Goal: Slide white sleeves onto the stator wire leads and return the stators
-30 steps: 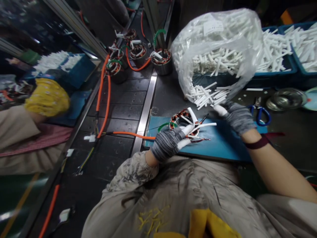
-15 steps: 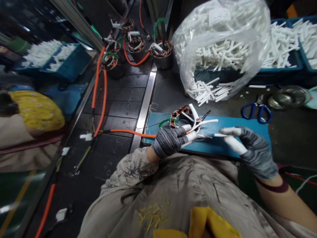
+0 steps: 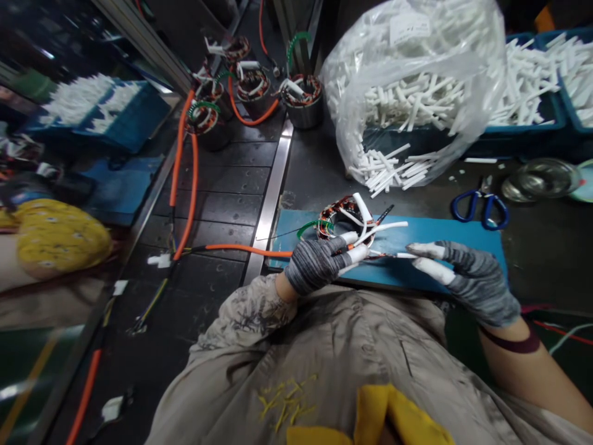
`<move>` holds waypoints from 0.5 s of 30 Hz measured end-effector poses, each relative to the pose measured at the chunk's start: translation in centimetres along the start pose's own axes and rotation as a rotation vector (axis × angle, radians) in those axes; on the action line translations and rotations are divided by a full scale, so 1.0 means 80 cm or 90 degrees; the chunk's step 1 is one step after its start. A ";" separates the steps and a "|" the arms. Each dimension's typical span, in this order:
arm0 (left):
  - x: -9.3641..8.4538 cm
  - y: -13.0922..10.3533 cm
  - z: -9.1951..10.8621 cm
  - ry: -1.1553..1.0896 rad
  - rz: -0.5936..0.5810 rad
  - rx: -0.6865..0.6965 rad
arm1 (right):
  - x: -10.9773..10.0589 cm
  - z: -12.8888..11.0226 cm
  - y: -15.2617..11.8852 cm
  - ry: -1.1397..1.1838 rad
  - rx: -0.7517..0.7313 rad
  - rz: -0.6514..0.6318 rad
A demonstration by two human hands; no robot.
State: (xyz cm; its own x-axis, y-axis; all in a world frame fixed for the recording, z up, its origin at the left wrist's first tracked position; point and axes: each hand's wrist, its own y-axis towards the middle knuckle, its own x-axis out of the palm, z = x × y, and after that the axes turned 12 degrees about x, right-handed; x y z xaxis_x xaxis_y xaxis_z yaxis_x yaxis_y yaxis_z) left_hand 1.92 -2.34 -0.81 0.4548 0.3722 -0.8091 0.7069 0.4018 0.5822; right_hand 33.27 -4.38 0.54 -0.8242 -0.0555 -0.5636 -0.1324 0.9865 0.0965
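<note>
A motor stator [image 3: 343, 209] with copper windings and white sleeved leads sits on a blue board [image 3: 477, 244]. My left hand [image 3: 319, 262], in a grey glove with white fingertips, is closed at the stator's near side on wire leads, beside the end of an orange cable [image 3: 245, 249]. From those fingers a dark lead [image 3: 380, 255] sticks out to the right. My right hand [image 3: 467, 278], gloved the same way, pinches a short white sleeve [image 3: 404, 255]. The sleeve's left end meets the tip of the dark lead; whether the lead is inside I cannot tell.
Blue-handled scissors [image 3: 482, 207] lie right of the stator, near a glass jar [image 3: 540, 180]. Behind, an open plastic bag [image 3: 343, 117] spills white tubes. More stators [image 3: 303, 108] stand back left beside a metal strip [image 3: 269, 222]. A co-worker's yellow sleeve [image 3: 60, 238] shows at left.
My right hand has moved slightly left, bringing the white sleeve from a gap to the lead's tip. My left hand stays in place. The co-worker's sleeve at left has shifted.
</note>
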 end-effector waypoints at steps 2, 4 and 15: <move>-0.001 0.001 0.000 -0.002 -0.005 0.001 | -0.001 -0.001 0.000 -0.021 -0.035 0.004; -0.001 0.001 0.001 -0.004 -0.015 0.003 | -0.002 -0.002 0.000 -0.035 -0.044 0.014; 0.005 -0.007 0.002 0.033 -0.033 0.025 | 0.034 -0.001 0.002 -0.309 -0.229 0.041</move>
State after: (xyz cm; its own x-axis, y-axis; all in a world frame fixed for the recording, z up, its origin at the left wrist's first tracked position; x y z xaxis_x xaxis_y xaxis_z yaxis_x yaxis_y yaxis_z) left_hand 1.82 -2.51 -1.48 0.3892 0.3952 -0.8321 0.7495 0.3893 0.5355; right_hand 30.94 -4.42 -0.89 -0.5022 0.1626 -0.8493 -0.3381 0.8671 0.3660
